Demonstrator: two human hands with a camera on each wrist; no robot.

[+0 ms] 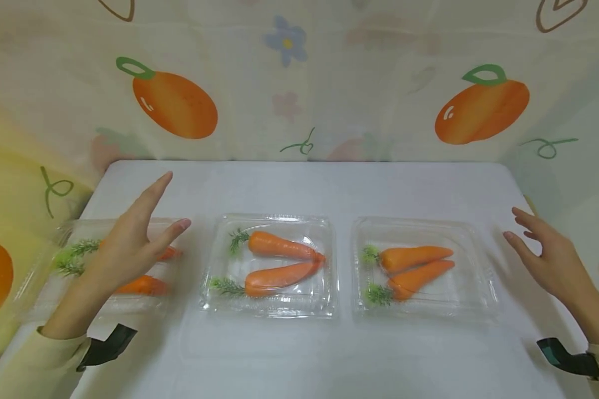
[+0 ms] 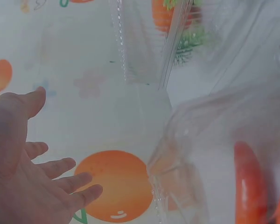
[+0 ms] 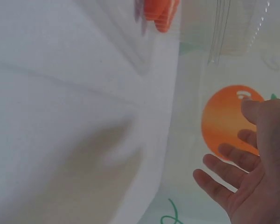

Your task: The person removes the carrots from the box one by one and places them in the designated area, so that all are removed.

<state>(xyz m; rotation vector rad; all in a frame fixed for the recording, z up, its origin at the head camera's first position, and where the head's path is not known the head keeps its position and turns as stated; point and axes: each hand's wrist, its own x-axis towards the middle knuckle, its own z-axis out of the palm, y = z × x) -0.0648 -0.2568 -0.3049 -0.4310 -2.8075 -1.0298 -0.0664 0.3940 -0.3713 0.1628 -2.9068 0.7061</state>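
Note:
Three clear plastic boxes stand in a row on a white table [image 1: 309, 183], each with two orange toy carrots. My left hand [image 1: 140, 233] hovers open over the left box [image 1: 45, 288], fingers straight, hiding part of its carrots [image 1: 147, 285]. The middle box [image 1: 272, 266] holds carrots [image 1: 279, 260] lying side by side. My right hand [image 1: 539, 244] is open, raised just right of the right box [image 1: 424, 269], touching nothing. In the left wrist view the open palm [image 2: 32, 186] is beside the clear box [image 2: 200, 154]. The right wrist view shows spread fingers [image 3: 238, 172].
A cloth backdrop with printed oranges [image 1: 174, 102] and flowers walls in the table at the back and both sides. Bare white table [image 1: 299, 354] lies in front of the boxes and behind them.

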